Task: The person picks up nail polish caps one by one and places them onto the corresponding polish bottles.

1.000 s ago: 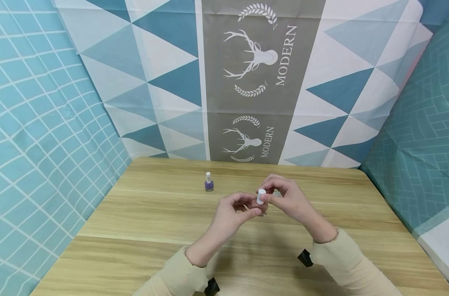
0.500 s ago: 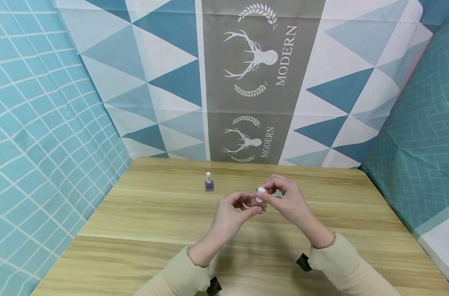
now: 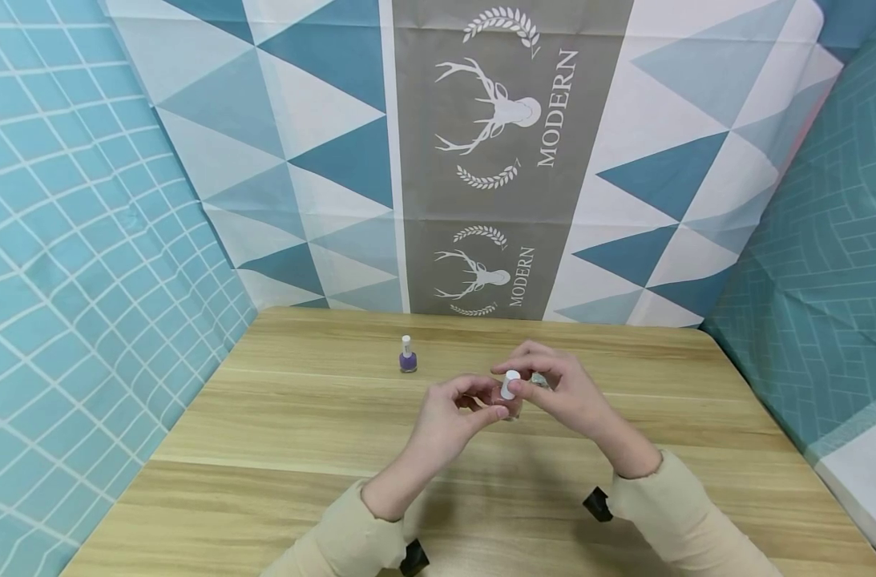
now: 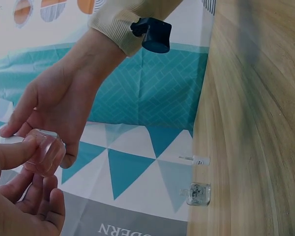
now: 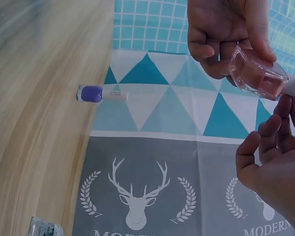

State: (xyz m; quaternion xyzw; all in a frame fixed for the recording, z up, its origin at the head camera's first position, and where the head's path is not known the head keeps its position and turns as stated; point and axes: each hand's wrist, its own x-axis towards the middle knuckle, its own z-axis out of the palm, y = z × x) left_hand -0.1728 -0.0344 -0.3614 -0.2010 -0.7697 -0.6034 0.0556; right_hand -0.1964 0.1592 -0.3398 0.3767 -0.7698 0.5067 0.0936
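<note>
Pink bottle (image 5: 255, 74) — left hand (image 3: 446, 413) grips | white cap (image 3: 510, 379) — right hand (image 3: 566, 391) pinches

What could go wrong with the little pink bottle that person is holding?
The pink bottle might slip and fall, because the left grip holds it up in the air over the table. The right grip pinches its white cap; if that comes off, the bottle could spill, since it looks a bit tilted. The clear bottle on the table seems to have no cap on, so a bump could make a mess too.
</note>
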